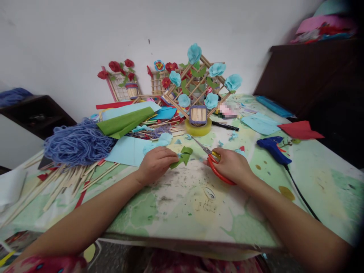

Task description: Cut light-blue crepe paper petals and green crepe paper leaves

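I watched my left hand [158, 163] pinch one creased, angular green paper [186, 150]. My right hand [233, 165] gripped one pair of scissors [207, 150].

yarn [79, 142] left, glue gun [273, 149] right, tape [198, 128] behind scissors [209, 152]

Table [182, 208] with sticks [69, 182], red paper [300, 130], glue gun [273, 149]

Light is soft and muted, edges stretched and blurry.
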Demonstrator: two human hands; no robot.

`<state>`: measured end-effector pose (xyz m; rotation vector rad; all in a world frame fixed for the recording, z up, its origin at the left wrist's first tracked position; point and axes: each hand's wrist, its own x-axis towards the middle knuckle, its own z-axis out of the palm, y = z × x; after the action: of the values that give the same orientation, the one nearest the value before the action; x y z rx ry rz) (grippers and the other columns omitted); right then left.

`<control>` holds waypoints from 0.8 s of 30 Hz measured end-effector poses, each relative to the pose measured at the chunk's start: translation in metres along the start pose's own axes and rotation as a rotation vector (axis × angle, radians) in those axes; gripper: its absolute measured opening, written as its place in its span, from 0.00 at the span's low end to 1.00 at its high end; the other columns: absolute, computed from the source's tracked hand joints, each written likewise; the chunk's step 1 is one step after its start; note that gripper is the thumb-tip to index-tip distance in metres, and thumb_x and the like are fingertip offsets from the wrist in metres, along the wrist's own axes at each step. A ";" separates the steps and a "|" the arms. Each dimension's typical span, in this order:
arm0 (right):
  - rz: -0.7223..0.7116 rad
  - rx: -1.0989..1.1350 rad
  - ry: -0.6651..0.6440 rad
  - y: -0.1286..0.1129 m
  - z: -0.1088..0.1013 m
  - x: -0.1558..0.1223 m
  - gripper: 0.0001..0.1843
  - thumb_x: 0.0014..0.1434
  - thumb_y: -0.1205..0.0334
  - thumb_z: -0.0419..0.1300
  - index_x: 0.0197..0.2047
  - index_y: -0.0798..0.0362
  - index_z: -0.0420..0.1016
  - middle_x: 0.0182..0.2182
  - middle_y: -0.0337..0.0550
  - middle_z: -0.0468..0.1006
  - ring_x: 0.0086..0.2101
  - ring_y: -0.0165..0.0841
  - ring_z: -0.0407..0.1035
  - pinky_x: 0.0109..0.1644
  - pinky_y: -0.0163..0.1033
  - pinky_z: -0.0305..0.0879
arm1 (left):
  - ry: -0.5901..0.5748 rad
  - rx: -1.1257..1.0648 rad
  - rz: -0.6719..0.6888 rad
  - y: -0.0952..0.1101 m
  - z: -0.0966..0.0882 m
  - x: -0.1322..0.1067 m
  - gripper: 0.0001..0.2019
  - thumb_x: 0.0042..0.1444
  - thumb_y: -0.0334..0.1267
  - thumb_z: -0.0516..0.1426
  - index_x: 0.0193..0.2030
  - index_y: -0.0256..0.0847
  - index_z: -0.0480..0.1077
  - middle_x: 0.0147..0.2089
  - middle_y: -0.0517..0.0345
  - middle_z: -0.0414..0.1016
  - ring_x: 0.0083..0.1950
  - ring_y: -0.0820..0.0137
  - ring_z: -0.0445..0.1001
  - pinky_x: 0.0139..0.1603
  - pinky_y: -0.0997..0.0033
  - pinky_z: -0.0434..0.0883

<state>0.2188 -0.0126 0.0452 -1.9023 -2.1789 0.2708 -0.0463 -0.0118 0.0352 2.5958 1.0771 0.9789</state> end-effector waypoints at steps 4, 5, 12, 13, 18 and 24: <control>-0.007 -0.012 0.002 0.001 0.001 0.001 0.23 0.52 0.38 0.49 0.35 0.46 0.73 0.29 0.42 0.77 0.29 0.39 0.67 0.24 0.36 0.48 | -0.115 0.013 0.018 -0.011 0.006 0.005 0.13 0.52 0.30 0.53 0.39 0.48 0.75 0.42 0.53 0.77 0.43 0.66 0.73 0.47 0.68 0.64; -0.007 -0.014 0.002 0.001 0.001 0.001 0.22 0.52 0.38 0.49 0.36 0.46 0.73 0.30 0.43 0.77 0.29 0.39 0.67 0.24 0.36 0.48 | -0.108 0.019 -0.011 -0.013 0.007 0.005 0.13 0.53 0.30 0.52 0.40 0.47 0.75 0.42 0.52 0.77 0.44 0.66 0.72 0.48 0.68 0.64; 0.001 -0.019 0.003 0.003 0.003 0.002 0.23 0.50 0.38 0.50 0.36 0.47 0.73 0.29 0.43 0.76 0.28 0.37 0.67 0.24 0.35 0.47 | -0.002 0.090 -0.274 -0.015 0.012 0.010 0.12 0.55 0.37 0.51 0.41 0.38 0.72 0.38 0.52 0.75 0.38 0.66 0.71 0.42 0.66 0.67; 0.001 -0.022 -0.001 0.003 0.003 0.002 0.23 0.50 0.38 0.51 0.36 0.47 0.72 0.29 0.43 0.76 0.28 0.37 0.67 0.24 0.35 0.46 | -0.029 0.087 -0.294 -0.013 0.014 0.011 0.12 0.55 0.39 0.51 0.41 0.38 0.72 0.38 0.52 0.75 0.38 0.67 0.71 0.41 0.66 0.67; -0.003 -0.015 -0.006 0.003 0.004 0.002 0.22 0.52 0.40 0.50 0.36 0.48 0.73 0.30 0.44 0.76 0.28 0.36 0.66 0.24 0.36 0.46 | -0.160 0.114 -0.331 0.001 0.024 0.015 0.19 0.53 0.47 0.54 0.47 0.38 0.69 0.42 0.50 0.73 0.39 0.65 0.70 0.41 0.65 0.67; -0.016 -0.005 0.011 0.004 0.005 0.002 0.22 0.52 0.40 0.49 0.33 0.48 0.72 0.28 0.43 0.76 0.27 0.36 0.65 0.24 0.36 0.45 | -0.182 0.137 -0.347 0.001 0.026 0.013 0.20 0.52 0.43 0.56 0.51 0.38 0.67 0.41 0.51 0.71 0.39 0.65 0.70 0.40 0.65 0.68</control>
<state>0.2210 -0.0097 0.0390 -1.8840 -2.1883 0.2521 -0.0228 -0.0012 0.0222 2.4194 1.5207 0.5981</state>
